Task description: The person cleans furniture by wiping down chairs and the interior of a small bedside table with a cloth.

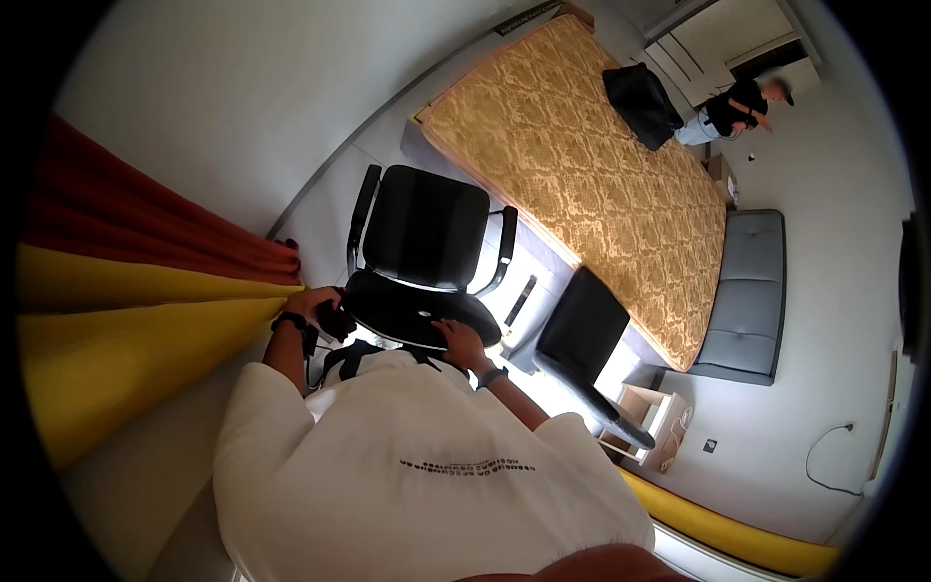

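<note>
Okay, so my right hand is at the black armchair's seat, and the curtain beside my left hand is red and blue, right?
Not quite: the head view shows the curtain beside your left hand is red and yellow, not blue. Your right hand is indeed at the black armchair's seat.
</note>
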The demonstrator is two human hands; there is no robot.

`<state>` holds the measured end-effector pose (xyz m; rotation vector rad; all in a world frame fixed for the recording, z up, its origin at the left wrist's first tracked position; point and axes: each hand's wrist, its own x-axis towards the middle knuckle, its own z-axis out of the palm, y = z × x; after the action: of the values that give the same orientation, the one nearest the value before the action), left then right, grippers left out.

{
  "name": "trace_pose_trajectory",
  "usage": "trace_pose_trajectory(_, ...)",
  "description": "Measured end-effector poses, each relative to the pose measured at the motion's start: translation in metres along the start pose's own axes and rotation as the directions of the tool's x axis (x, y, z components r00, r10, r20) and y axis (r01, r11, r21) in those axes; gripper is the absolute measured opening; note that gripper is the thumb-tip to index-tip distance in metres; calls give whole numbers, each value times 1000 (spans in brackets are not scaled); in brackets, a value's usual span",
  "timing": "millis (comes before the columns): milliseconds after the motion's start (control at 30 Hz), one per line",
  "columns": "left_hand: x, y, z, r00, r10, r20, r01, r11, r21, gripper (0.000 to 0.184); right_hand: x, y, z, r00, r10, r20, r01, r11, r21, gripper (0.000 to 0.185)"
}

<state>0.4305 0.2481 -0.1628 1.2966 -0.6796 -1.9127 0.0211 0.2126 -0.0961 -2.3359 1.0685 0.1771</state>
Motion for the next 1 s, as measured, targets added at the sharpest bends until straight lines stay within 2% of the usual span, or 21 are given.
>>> trace_pose_trajectory(67,32,0,-4,928,-303,-218,337,930,144,44,0,-1,0,1000,3,11,-3,1000,-1,75)
trace_pose_trajectory(100,40,1,2,930,-298,-216,332,932,145,44,0,-2,0,1000,-3,-3,3,1000,10,75)
trace_pose_trajectory(133,49,-1,12,885,-178,-431,380,812,443,53,0,-2,-1,1000,-6,-14,7,1000,21,75)
trace_pose_trajectory(167,54,-4,21,817,11,-576,460,591,663,62,-1,-1,-1,1000,-3,-4,3,1000,20,74)
trace_pose_trajectory(200,58,-9,21,820,10,-572,455,594,663,62,-1,2,0,1000,2,-3,-2,1000,15,74)
trace_pose_trajectory(267,56,-19,13,789,187,-585,386,589,710,69,-2,4,7,993,-66,-97,65,998,-10,75)
trace_pose_trajectory(300,53,-23,9,810,207,-548,364,555,748,63,-3,1,3,994,-64,-94,63,998,-7,75)
trace_pose_trajectory(333,50,-24,1,811,202,-550,369,553,747,63,-3,-3,-4,999,-23,-31,23,1000,15,75)
trace_pose_trajectory(400,46,-20,-15,946,-57,-320,263,712,651,58,-2,-6,-5,999,15,31,-16,999,32,75)
trace_pose_trajectory(433,46,-18,-19,946,-52,-321,260,713,651,58,-2,-3,-1,1000,6,16,-6,1000,3,76)
trace_pose_trajectory(467,44,-16,-22,931,-212,-296,331,831,447,59,-1,1,1,1000,-6,0,6,1000,-28,78)
trace_pose_trajectory(500,40,-13,-24,904,-358,-232,408,886,221,60,0,0,-2,1000,-12,-3,11,999,-31,78)
trace_pose_trajectory(633,30,22,6,924,-323,-203,377,859,347,73,-1,-4,-5,999,-13,31,13,1000,4,78)
trace_pose_trajectory(700,42,25,13,878,-409,-250,479,745,464,81,-1,-2,-2,1000,-28,12,28,999,-28,78)
trace_pose_trajectory(800,50,28,12,839,-464,-285,543,680,494,84,-2,2,1,999,-40,4,40,999,-16,79)
trace_pose_trajectory(833,49,30,13,814,-490,-311,581,688,436,71,-2,1,0,999,-33,3,33,999,-10,79)
trace_pose_trajectory(867,46,31,13,812,-493,-312,583,681,444,71,-2,0,-2,1000,-22,20,22,1000,-4,79)
trace_pose_trajectory(933,42,21,4,868,-401,-293,486,806,339,64,-4,-2,-5,1000,-9,26,9,1000,12,80)
trace_pose_trajectory(967,44,13,1,868,-398,-298,488,799,351,64,-4,-2,-8,999,-48,-8,48,999,11,78)
trace_pose_trajectory(1000,54,-11,-6,877,-146,-458,397,758,517,59,-4,-2,-10,995,-86,-47,87,996,12,76)
